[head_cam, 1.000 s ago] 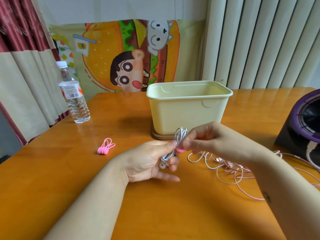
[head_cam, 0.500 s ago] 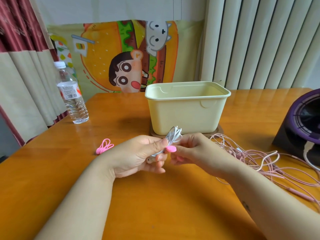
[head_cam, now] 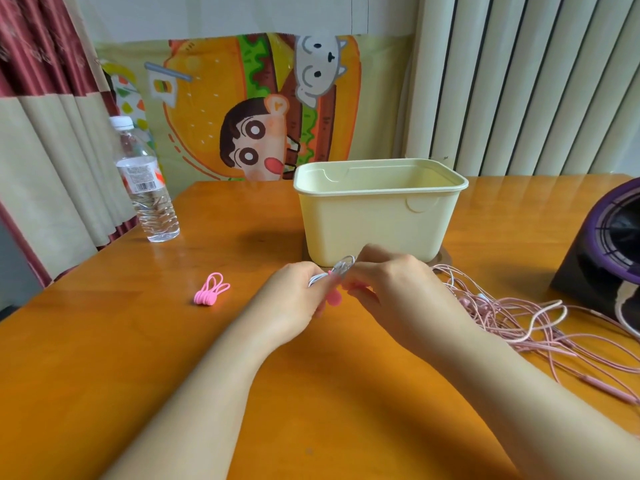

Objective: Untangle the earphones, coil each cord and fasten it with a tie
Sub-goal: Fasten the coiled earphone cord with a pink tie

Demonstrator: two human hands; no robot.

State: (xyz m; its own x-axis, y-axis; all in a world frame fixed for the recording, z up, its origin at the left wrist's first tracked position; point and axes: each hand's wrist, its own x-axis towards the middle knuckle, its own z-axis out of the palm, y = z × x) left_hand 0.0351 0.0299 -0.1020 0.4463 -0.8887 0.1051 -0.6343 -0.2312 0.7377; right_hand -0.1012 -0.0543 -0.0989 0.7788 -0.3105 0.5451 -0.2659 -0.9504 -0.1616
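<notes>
- Head cam: left hand (head_cam: 298,299) & right hand (head_cam: 391,289) meet over the table (head_cam: 138,358), just in front of the yellow tub (head_cam: 374,226).
- Left hand grips the white earphone coil (head_cam: 341,270), fingers curled round its lower part. Right hand pinches the coil's top loops w/ fingertips.
- Pink tie (head_cam: 334,297) sticks out below the coil, btw the two hands; can't tell which fingers hold it.
- Yellow tub: upright, open top, sits on a brown base (head_cam: 445,258). Inside, only pale walls show; floor hidden by near wall.
- Water bottle (head_cam: 147,188): far left, upright, capped, clear liquid in lower part.
- Spare pink ties (head_cam: 211,291) bunched on table, left of left hand, apart from it.
- Pink earphones (head_cam: 519,320) lie in a loose tangle right of the hands, w/ a white cord (head_cam: 547,306) mixed in; tangle reaches near the tub's base.
- Dark purple-rimmed object (head_cam: 606,251) at right edge, cords beside it.
</notes>
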